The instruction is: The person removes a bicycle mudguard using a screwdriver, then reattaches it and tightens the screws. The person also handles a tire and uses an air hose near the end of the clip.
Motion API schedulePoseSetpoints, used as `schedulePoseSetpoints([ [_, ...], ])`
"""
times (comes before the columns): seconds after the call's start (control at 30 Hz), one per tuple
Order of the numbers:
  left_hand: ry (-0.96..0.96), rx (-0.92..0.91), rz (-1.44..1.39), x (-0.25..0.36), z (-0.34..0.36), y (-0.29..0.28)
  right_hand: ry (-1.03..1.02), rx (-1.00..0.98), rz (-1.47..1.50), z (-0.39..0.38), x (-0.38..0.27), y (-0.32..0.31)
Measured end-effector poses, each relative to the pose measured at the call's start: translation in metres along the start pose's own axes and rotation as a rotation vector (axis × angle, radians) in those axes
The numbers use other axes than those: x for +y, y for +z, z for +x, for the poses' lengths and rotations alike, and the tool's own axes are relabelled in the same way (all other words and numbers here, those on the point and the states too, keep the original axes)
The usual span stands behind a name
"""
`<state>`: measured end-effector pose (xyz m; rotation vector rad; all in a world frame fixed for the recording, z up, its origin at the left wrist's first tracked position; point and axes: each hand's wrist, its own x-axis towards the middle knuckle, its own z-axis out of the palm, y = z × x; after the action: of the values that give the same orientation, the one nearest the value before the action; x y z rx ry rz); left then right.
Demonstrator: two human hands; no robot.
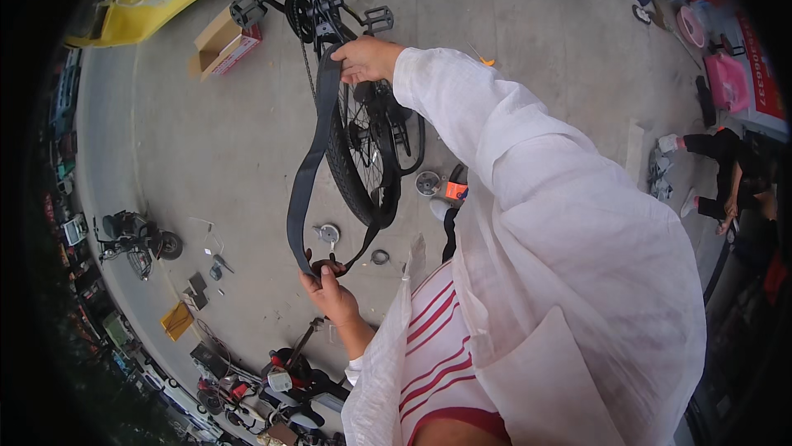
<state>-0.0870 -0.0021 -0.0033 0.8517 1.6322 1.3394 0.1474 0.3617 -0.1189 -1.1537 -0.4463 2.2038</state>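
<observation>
I'm having the right hand (368,60) pinch a flattened black inner tube (304,186) closed-fingered, beside the bicycle wheel (341,167), while the left hand (333,297) is gripping its lower bend.

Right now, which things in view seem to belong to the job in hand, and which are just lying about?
Likely in the job:
long flat black strip, in the left hand and right hand
black spoke-wheeled bicycle below

Seemingly just lying about:
open brown cardboard box
bright pink container
</observation>
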Motion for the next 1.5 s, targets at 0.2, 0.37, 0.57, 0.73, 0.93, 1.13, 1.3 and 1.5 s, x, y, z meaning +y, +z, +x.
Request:
schedulePoseSetpoints([
  [0.2, -0.032, -0.062, 0.144, 0.012, 0.025, 0.025, -0.115, -0.151, 0.279, -0.031, 0.001, 0.0],
  [0.37, 0.074, -0.056, 0.103, 0.027, 0.051, 0.044, -0.059, 0.012, -0.369, -0.055, -0.013, -0.023],
  [0.57, -0.131, -0.054, 0.148, 0.007, 0.056, 0.044, -0.414, 0.262, 0.142, -0.116, 0.033, -0.119],
  [0.73, -0.179, -0.084, 0.193, -0.007, 0.048, 0.043, -0.26, 0.63, 0.333, -0.243, 0.155, -0.224],
  [0.93, -0.208, -0.093, 0.152, -0.005, 0.041, 0.047, -0.031, 0.978, 0.534, -0.358, 0.327, -0.273],
  [1.13, -0.199, -0.18, 0.293, -0.007, 0.034, 0.054, -0.129, 0.964, 0.699, -0.371, 0.396, -0.258],
  [1.3, -0.203, -0.227, 0.387, -0.013, 0.024, 0.051, -0.225, 0.842, 0.609, -0.38, 0.402, -0.231],
  [1.5, -0.251, -0.275, 0.465, -0.017, 0.012, 0.031, -0.223, 0.84, 0.647, -0.388, 0.428, -0.227],
])
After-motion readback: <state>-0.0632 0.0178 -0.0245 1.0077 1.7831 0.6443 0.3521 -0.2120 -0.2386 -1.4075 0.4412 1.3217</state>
